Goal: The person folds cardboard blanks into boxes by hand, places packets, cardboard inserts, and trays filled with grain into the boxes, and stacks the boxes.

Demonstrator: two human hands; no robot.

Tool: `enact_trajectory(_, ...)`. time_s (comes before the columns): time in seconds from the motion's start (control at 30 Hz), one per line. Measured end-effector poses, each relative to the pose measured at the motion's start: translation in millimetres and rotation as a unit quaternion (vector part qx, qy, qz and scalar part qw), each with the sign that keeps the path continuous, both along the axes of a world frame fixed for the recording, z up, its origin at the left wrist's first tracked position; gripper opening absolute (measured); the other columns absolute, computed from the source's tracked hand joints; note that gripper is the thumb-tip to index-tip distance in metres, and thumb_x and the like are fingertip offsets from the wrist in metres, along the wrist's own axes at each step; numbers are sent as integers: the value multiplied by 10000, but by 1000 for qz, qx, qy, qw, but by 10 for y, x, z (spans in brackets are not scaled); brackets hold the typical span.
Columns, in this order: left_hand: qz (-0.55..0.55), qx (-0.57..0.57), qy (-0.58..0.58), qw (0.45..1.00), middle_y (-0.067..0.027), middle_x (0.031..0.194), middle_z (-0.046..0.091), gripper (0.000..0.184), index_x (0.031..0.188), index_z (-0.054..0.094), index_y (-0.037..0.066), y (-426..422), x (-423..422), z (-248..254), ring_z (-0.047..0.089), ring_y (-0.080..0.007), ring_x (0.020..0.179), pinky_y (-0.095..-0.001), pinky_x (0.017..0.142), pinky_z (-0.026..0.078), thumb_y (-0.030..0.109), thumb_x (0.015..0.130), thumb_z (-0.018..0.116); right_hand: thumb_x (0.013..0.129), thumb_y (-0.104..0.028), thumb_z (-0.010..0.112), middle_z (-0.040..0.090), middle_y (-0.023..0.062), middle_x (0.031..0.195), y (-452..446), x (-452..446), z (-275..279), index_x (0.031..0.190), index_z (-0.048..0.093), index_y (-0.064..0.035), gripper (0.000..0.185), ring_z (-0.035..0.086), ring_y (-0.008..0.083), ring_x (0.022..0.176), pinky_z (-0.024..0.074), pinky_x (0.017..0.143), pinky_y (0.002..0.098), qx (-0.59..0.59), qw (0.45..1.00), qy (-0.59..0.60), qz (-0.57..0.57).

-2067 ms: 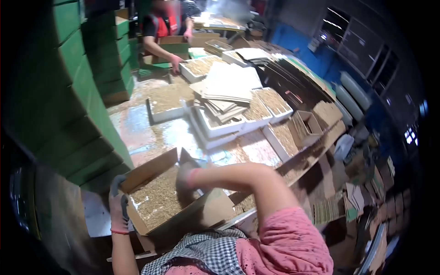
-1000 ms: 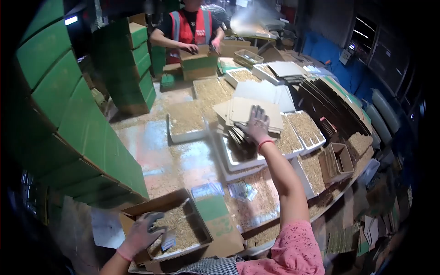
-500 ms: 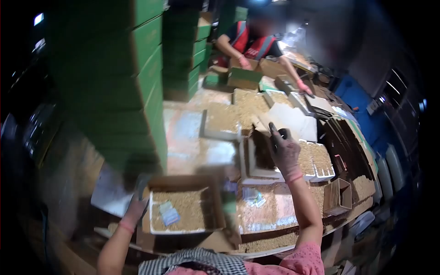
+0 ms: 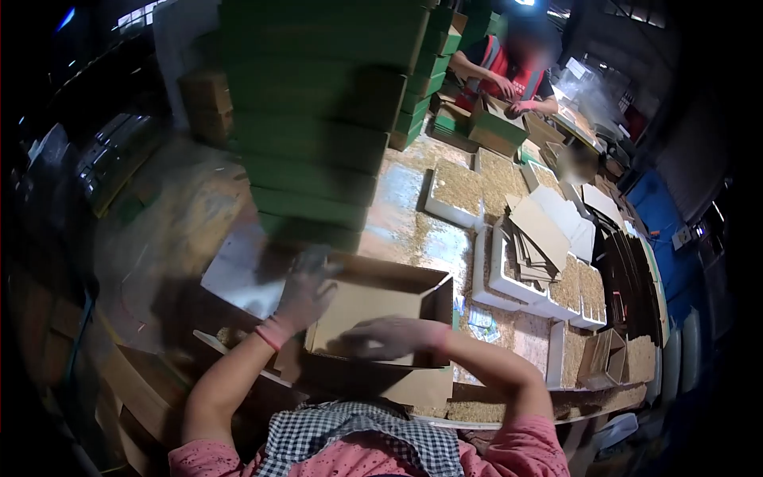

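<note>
- Since the earlier frame, the right hand [image 4: 385, 338] has come back from the stack of cardboard sheets [image 4: 540, 230] to the open box [image 4: 389, 273], and a flat sheet [image 4: 377, 302] now lies inside it, where loose filling showed.
- Tall green cartons [image 4: 310, 119] stand behind the box, near its back left corner; best to keep the left hand from knocking them.
- Left hand [image 4: 306, 296] is at the box's left wall, fingers over the rim; whether it clamps the board, I cannot tell. It would serve best as a steady brace, so the walls don't bow.
- Box and sheet sit right in front of the person. Good seating, I judge, means getting every corner down before pushing on the middle.
- Right hand is over the sheet's near side; blur hides whether it presses, pinches or only hovers. A flat palm should spread the load better than fingertips, which could dent the board.
- Printed packets [image 4: 482, 324] lie loose just past the box; the right forearm should avoid sweeping them.
</note>
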State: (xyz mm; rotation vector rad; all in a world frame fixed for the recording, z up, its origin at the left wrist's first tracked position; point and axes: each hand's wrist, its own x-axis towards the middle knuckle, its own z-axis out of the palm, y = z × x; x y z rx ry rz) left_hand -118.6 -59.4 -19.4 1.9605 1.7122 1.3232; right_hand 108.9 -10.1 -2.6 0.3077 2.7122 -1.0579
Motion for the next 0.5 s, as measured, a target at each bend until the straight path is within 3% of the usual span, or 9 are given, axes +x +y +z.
enact_trajectory(0.07,-72,4,250,966,-201,1334,426,425,1233,530,126,-92,6,187,381,-391,1264,-500,1067,293,218,825,606,845,-377,606,495,174,1321,11,285,741,1335,499,-201,531,473,371,1207,403,988,455,241,967,60,-58)
enact_trajectory(0.1,-57,-22,272,960,-210,1346,414,501,1302,478,129,-67,4,7,362,-396,1275,-555,1057,270,310,847,584,833,-398,602,443,150,1378,46,371,630,1345,492,-233,549,432,384,1244,355,1020,486,318,943,85,-38)
enact_trajectory(0.2,-23,-31,196,980,-213,1357,410,551,1366,408,127,91,206,-120,355,-399,1278,-548,1061,268,315,872,562,845,-409,587,423,153,1397,-69,255,-227,1345,491,-234,539,409,404,1256,323,1033,519,366,930,17,9)
enact_trajectory(0.23,-9,-31,286,958,-238,1389,368,618,1413,342,103,69,212,-50,343,-402,1288,-497,1069,283,349,887,555,861,-385,574,464,161,1364,-34,253,-257,1317,518,-223,487,451,403,1220,364,1002,512,383,924,3,20)
enact_trajectory(0.27,-1,-27,286,958,-238,1389,368,618,1413,342,103,26,140,7,343,-402,1288,-497,1069,283,349,887,555,864,-355,572,491,164,1338,93,424,-199,1309,527,-204,471,475,401,1195,387,984,497,208,976,-1,-66)
enact_trajectory(0.3,-44,-95,11,994,-246,1411,332,653,1424,313,83,-84,-12,34,324,-398,1304,-466,1076,285,369,890,556,867,-325,571,518,167,1312,108,527,225,1300,537,-186,456,499,400,1170,411,967,483,20,989,-6,-148)
enact_trajectory(0.37,-111,-193,-393,892,-236,1452,279,740,1445,248,60,-197,-337,49,294,-376,1334,-430,1090,275,416,881,568,832,-250,606,563,190,1220,326,1266,124,1222,561,-51,440,537,391,1103,442,947,441,284,883,300,-223)
enact_trajectory(0.43,-132,-312,-345,875,-200,1488,244,843,1465,174,56,-313,-501,-411,270,-342,1361,-420,1107,251,468,857,588,774,-43,486,511,236,1275,139,1496,328,1259,508,29,490,511,392,1162,405,999,451,323,842,306,-304)
enact_trajectory(0.5,-103,-362,-90,922,-164,1524,209,950,1485,101,51,-283,-322,-922,247,-308,1388,-410,1123,227,521,833,609,736,-96,599,564,194,1184,123,1263,-543,1210,569,-43,478,522,360,1130,410,992,457,195,871,300,-337)
